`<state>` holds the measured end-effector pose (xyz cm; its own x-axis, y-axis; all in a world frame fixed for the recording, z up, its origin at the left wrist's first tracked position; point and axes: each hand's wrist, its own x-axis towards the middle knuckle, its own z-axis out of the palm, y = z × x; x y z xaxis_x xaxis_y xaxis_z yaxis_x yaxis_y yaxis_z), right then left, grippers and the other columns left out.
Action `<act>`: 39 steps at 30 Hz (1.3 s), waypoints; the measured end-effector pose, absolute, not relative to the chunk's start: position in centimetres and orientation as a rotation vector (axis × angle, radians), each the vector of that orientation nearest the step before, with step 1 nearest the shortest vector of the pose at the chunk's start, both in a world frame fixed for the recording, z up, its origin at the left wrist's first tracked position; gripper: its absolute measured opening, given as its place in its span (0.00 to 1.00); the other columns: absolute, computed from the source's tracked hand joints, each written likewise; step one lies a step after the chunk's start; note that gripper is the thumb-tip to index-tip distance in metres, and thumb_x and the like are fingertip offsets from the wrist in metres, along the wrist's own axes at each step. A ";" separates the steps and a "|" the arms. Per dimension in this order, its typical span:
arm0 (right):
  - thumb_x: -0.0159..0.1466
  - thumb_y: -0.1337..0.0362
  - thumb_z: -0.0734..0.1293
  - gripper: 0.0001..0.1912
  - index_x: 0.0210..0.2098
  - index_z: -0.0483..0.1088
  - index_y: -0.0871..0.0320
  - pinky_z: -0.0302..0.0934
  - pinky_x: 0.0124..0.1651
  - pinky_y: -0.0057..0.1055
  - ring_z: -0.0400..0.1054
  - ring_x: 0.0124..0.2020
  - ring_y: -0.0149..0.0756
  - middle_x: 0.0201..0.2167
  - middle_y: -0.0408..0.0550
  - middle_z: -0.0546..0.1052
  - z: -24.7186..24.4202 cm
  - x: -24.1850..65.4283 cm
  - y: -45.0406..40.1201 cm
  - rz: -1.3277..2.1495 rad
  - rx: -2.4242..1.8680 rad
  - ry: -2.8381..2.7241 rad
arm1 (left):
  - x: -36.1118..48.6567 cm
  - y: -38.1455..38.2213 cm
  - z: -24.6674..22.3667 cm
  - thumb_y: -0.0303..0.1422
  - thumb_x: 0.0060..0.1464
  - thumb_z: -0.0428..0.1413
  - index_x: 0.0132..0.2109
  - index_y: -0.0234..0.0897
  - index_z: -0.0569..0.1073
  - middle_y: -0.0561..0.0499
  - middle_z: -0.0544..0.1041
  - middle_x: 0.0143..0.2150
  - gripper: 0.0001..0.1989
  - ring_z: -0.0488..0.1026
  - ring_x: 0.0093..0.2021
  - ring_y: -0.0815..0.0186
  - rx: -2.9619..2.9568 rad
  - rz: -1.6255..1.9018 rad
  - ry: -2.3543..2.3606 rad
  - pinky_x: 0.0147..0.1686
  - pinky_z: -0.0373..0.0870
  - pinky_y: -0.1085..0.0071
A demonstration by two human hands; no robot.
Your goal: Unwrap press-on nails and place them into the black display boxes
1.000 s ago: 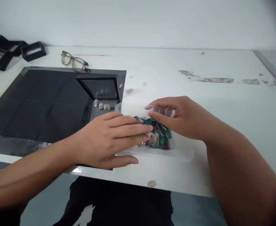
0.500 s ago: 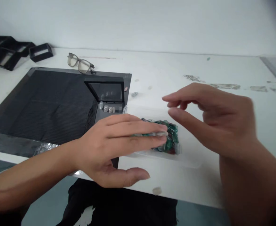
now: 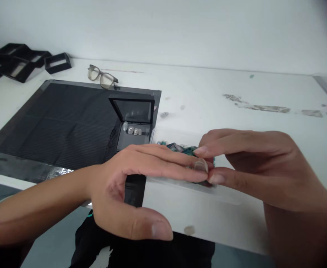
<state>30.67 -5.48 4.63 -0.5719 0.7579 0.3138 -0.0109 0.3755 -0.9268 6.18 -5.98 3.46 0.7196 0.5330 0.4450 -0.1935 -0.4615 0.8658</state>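
Note:
My left hand (image 3: 132, 182) reaches over a clear plastic tray (image 3: 156, 136) with its fingers stretched out and its thumb spread below. A translucent press-on nail (image 3: 201, 165) sits at its fingertips. From the right, my right hand (image 3: 247, 163) closes thumb and forefinger around that nail; their exact contact is partly hidden. Shiny green and dark pieces (image 3: 180, 148) fill the tray beneath both hands, largely covered by them. Left of the tray, an open black case (image 3: 134, 141) with a raised, clear-windowed lid holds several pale press-on nails (image 3: 135, 131).
A dark ribbed mat (image 3: 60, 123) lies on the white table (image 3: 196, 204). Glasses (image 3: 103, 77) rest behind it. Several black open frames (image 3: 16, 67) stand at the back left. Small loose pieces (image 3: 164, 114) and worn tape marks (image 3: 269, 108) dot the surface.
My right hand has come down and left, its thumb and forefinger now at the press-on nail on my left fingertips. My left thumb has dropped lower, and the view has shifted slightly.

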 end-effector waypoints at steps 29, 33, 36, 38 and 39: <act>0.55 0.63 0.79 0.14 0.41 0.79 0.43 0.60 0.24 0.38 0.66 0.23 0.36 0.25 0.41 0.76 4.4 31.1 -7.1 0.570 -1.050 -1.847 | 6.6 -5.0 2.1 0.37 0.59 0.62 0.43 0.39 0.77 0.56 0.84 0.34 0.08 0.80 0.33 0.70 2.663 1.336 0.822 0.48 0.75 0.66; 0.55 0.62 0.79 0.15 0.42 0.79 0.43 0.61 0.23 0.35 0.66 0.22 0.33 0.24 0.39 0.76 4.4 30.2 -7.3 0.797 -0.928 -1.912 | 6.2 -4.7 2.4 0.32 0.59 0.63 0.47 0.41 0.77 0.57 0.83 0.33 0.09 0.79 0.29 0.72 2.796 1.414 0.683 0.42 0.78 0.69; 0.53 0.63 0.80 0.17 0.41 0.79 0.43 0.62 0.22 0.32 0.64 0.21 0.30 0.22 0.37 0.75 4.3 29.4 -7.3 0.955 -0.862 -1.904 | 5.8 -4.5 2.7 0.32 0.59 0.63 0.46 0.44 0.79 0.59 0.83 0.33 0.07 0.79 0.29 0.73 2.893 1.404 0.589 0.41 0.79 0.71; 0.53 0.63 0.80 0.16 0.40 0.79 0.44 0.62 0.22 0.31 0.64 0.20 0.29 0.23 0.37 0.76 4.2 29.0 -7.3 0.982 -0.846 -1.905 | 5.5 -4.5 2.9 0.34 0.60 0.63 0.43 0.44 0.79 0.59 0.84 0.34 0.05 0.80 0.31 0.73 2.921 1.393 0.544 0.41 0.80 0.71; 0.53 0.64 0.80 0.15 0.39 0.79 0.45 0.63 0.22 0.31 0.64 0.21 0.29 0.23 0.37 0.76 4.2 28.8 -7.4 0.978 -0.849 -1.909 | 5.3 -4.4 3.1 0.35 0.59 0.63 0.43 0.44 0.80 0.58 0.84 0.35 0.05 0.81 0.33 0.71 2.939 1.386 0.510 0.41 0.80 0.70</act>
